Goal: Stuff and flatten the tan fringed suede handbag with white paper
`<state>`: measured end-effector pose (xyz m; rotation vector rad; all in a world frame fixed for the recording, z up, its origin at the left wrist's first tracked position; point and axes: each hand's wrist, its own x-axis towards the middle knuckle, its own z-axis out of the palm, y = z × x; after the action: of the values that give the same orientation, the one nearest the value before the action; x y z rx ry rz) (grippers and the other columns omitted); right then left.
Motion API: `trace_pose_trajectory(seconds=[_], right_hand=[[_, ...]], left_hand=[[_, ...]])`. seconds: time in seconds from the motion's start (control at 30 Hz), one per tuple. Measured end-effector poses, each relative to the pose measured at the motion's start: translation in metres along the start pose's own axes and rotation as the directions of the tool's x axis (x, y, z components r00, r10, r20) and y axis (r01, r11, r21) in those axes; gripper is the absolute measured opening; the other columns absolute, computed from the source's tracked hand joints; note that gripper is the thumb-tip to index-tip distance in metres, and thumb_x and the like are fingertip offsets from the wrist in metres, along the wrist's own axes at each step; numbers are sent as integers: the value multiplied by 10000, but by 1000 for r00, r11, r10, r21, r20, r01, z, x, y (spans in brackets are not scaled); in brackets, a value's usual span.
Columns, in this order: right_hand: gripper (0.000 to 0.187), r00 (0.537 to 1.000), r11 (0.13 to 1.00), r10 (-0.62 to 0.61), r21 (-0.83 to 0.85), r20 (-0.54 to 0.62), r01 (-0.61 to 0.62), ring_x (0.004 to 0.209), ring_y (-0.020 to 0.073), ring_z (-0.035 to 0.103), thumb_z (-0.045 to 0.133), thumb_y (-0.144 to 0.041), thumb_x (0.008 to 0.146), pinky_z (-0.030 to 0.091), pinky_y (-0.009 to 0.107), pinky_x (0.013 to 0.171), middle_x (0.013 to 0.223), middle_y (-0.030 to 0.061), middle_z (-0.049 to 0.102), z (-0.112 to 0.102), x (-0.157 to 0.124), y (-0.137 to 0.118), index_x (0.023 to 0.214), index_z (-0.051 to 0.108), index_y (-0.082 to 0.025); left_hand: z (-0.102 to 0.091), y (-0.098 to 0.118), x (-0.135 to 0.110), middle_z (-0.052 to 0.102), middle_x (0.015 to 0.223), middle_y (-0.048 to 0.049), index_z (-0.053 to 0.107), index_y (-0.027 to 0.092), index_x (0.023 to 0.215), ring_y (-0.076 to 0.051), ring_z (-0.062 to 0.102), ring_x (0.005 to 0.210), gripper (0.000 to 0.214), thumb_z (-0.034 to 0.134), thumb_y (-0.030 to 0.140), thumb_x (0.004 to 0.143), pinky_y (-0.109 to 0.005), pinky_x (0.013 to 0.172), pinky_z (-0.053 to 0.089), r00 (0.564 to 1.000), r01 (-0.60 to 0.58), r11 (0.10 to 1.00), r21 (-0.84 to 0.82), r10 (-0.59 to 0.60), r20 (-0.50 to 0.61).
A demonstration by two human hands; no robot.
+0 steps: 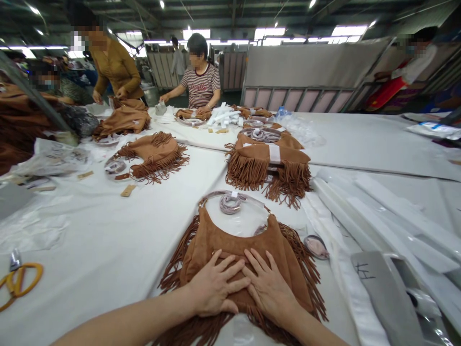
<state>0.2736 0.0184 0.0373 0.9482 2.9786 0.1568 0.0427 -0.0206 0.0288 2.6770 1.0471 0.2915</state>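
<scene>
Your fingers (234, 269) lie spread and released on the bag (223, 242), unwrapped; beyond them, the strap (228, 210) is already coiled.

Bag wkshop, stacked fringed bags (250, 154), several wkrs (201, 87)

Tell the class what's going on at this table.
The left hand and right hand lie flat on a brown fringed bag on the white table. A coiled strap lies beyond the bag's scooped top edge. More brown bags are stacked just past it, and yellow-handled scissors lie to the left. Farther back is a co-worker in a striped top.
</scene>
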Motion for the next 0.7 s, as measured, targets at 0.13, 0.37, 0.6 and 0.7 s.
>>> trace_pose_trajectory(seconds=[0.13,0.37,0.6,0.7], right_hand=[[452,997,996,45,77,60,-50,1379,330,240,396,-323,955,227,653,1057,1501,131,299,-5,1,1,1404,365,-281],[446,980,946,107,287,166,-151,1407,280,172,338,-457,966,144,591,1130,1522,78,271,-27,-3,-1,1381,391,-300],[458,987,937,131,314,89,-152,1400,265,196,330,-463,968,142,575,1141,1506,88,304,-38,-16,-8,1378,390,-270],[512,993,946,121,302,14,-119,1393,263,212,330,-469,965,164,579,1139,1499,102,315,-23,-21,-6,1424,309,-242]], left_hand=[[-3,-16,-20,283,1520,-49,223,361,1452,-313,271,1378,572,423,474,928,-582,1106,241,999,27,999,29,-27,-29],[14,-27,-24,400,1462,36,283,267,1445,-157,309,1353,518,427,289,947,-350,1167,196,979,-15,975,221,59,-197],[26,-21,1,503,1381,17,488,260,1328,-178,363,1307,431,396,265,907,-369,1171,108,864,-19,848,530,280,-417],[40,-13,24,515,1370,-1,520,249,1298,-199,367,1305,488,309,148,870,-435,1163,86,799,-15,820,573,354,-486]])
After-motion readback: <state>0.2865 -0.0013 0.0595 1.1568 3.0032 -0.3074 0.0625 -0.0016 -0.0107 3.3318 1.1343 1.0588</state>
